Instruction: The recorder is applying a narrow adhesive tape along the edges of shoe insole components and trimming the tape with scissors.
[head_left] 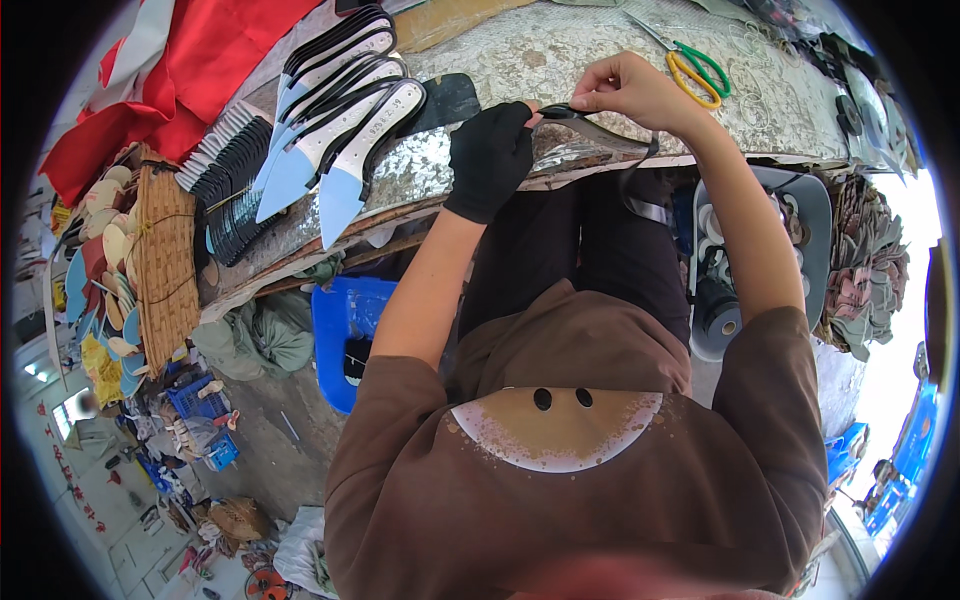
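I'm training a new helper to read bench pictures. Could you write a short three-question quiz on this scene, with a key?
1. Multiple choice: what lies on the table to the right of the right hand?
A) red cloth
B) scissors
C) woven basket

2. True or false: the right hand wears a black glove.

3. Fill in the missing word: both hands hold a thin, dark ____.

Key:
1. B, the scissors.
2. False; the right hand is bare, and the black glove is on the left hand.
3. strip.
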